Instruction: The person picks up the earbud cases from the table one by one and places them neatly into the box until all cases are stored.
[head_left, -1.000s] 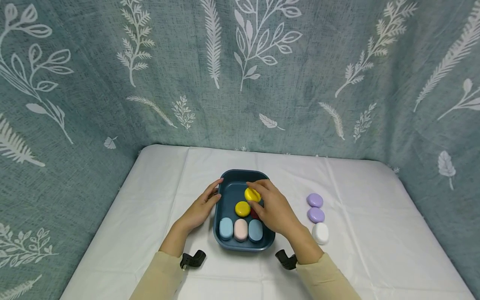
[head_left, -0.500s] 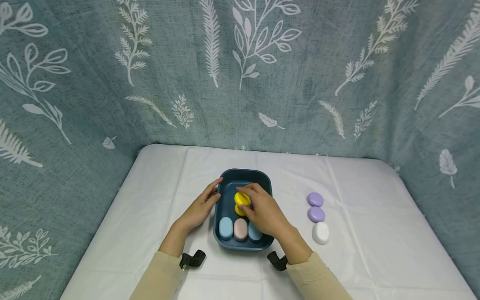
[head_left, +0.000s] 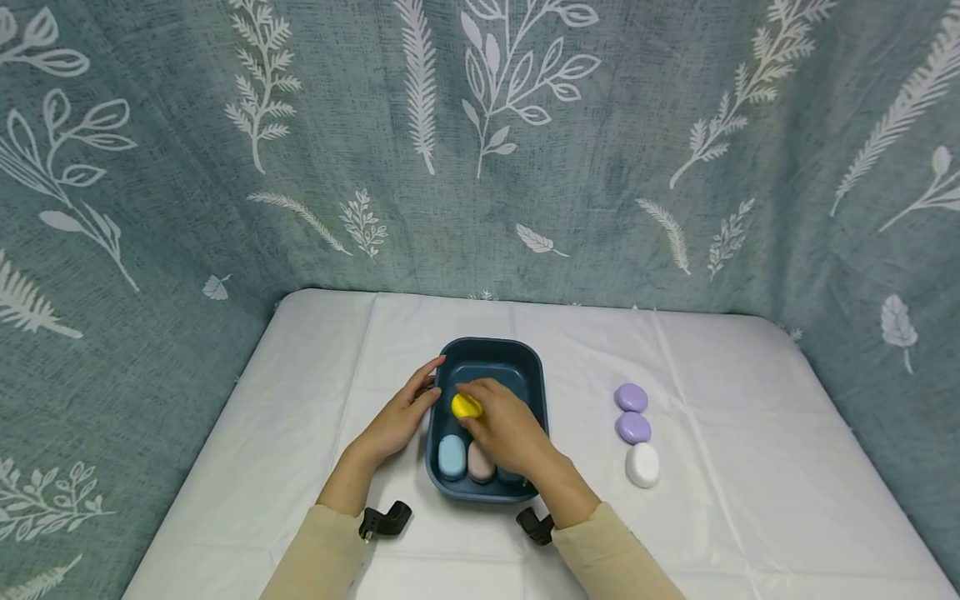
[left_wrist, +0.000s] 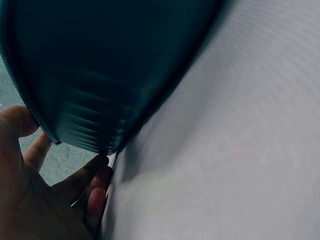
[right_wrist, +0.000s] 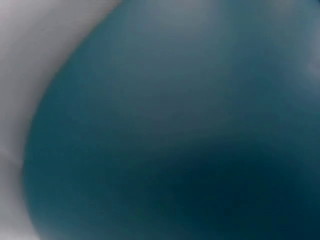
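In the head view, a dark blue rectangular tray (head_left: 498, 354) stands on the white cloth. My left hand (head_left: 397, 423) lies along its left side; in the left wrist view the tray wall (left_wrist: 90, 120) has my thumb and fingertips right against it. Over the tray, my right hand (head_left: 506, 425) pinches a round, glossy yellow disc (head_left: 466, 407) between thumb and fingers. Below that hand, a light blue rounded block (head_left: 452, 457) and a pale pink rounded block (head_left: 480, 463) sit at the tray's near end. A second blue block (head_left: 509, 477) is mostly covered by the right hand.
To the tray's right, two purple discs (head_left: 632, 412) and a white rounded piece (head_left: 642, 465) line up on the cloth. Black wrist mounts (head_left: 386, 518) jut inward from both sleeves. A leaf-patterned grey-green curtain (head_left: 465, 208) hangs behind the table. Close blue tray surface (right_wrist: 150, 100) fills most of the right wrist view.
My right hand has moved left across the tray, carrying the yellow disc. The other yellow disc and the dark red piece seen earlier are now hidden. My left hand has stayed put.
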